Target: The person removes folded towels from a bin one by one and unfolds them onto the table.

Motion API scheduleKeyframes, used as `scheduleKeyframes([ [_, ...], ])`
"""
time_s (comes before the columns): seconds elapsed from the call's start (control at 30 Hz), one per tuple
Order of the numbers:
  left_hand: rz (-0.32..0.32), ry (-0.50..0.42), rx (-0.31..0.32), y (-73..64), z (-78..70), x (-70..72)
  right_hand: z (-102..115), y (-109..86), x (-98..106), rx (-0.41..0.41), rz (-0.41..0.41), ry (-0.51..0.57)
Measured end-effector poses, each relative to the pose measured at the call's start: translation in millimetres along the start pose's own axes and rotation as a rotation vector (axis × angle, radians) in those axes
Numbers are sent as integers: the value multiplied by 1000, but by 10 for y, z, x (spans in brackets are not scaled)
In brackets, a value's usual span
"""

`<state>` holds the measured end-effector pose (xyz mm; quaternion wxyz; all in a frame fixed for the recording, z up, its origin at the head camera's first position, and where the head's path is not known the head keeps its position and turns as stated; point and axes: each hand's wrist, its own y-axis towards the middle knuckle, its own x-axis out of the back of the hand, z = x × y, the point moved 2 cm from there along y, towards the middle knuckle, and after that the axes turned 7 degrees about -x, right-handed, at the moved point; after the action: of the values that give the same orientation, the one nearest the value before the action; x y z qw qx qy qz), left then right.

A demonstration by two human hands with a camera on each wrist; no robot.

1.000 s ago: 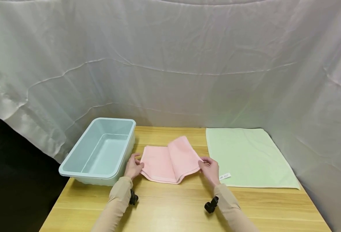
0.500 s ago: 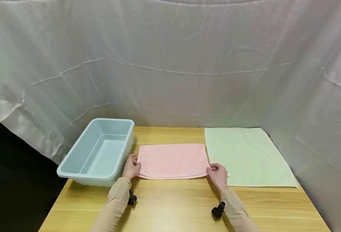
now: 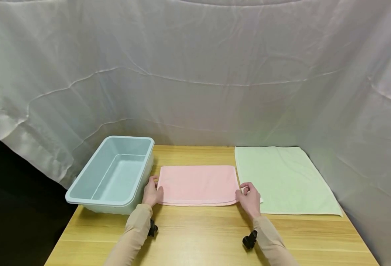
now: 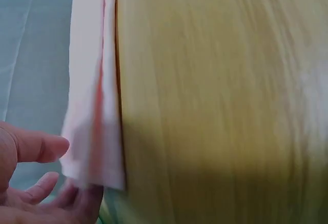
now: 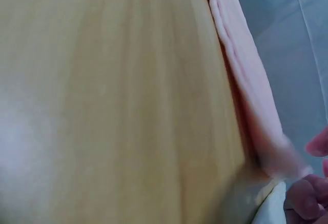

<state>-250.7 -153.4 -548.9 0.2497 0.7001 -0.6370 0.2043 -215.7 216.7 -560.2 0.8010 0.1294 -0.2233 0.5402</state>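
Observation:
A folded pink towel point(image 3: 198, 184) lies as a flat rectangle on the wooden table, its layered long edge toward the person. At its left end is my left hand point(image 3: 152, 193), thumb and fingers spread apart around the near corner. The left wrist view shows the thumb point(image 4: 54, 148) at the towel's edge and fingertips just beyond its end. My right hand point(image 3: 249, 197) is at the right near corner. In the right wrist view its thumb point(image 5: 319, 143) stands off the cloth, with the blurred corner between thumb and bent fingers point(image 5: 302, 199).
A light blue plastic tub point(image 3: 97, 201) with nothing in it stands on the left, close beside the left hand. Spread flat on the right is a pale green towel point(image 3: 285, 181), next to the pink one's right end. A grey curtain point(image 3: 195, 107) hangs behind the table point(image 3: 198, 236).
The pink towel's right half, raised and skewed earlier, has come down flat and straight as the right hand moved right. Since then the thumbs have parted from the fingers at the corners.

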Motion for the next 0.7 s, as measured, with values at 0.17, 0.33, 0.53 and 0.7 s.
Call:
scheduleKeyframes([
  [0.17, -36, 23, -75, -8, -51, -74, 131, 37, -68, 97, -2, 87],
  [0.33, -12, -21, -224, -21, -145, -158, 225, 114, -208, 211, 125, 128],
  [0.53, 176, -85, -229, -88, -183, -287, 249, 199, -364, 269, 249, 34],
  [0.7, 246, -73, -216, -115, -144, -333, 193, 241, -438, 234, 327, -46],
])
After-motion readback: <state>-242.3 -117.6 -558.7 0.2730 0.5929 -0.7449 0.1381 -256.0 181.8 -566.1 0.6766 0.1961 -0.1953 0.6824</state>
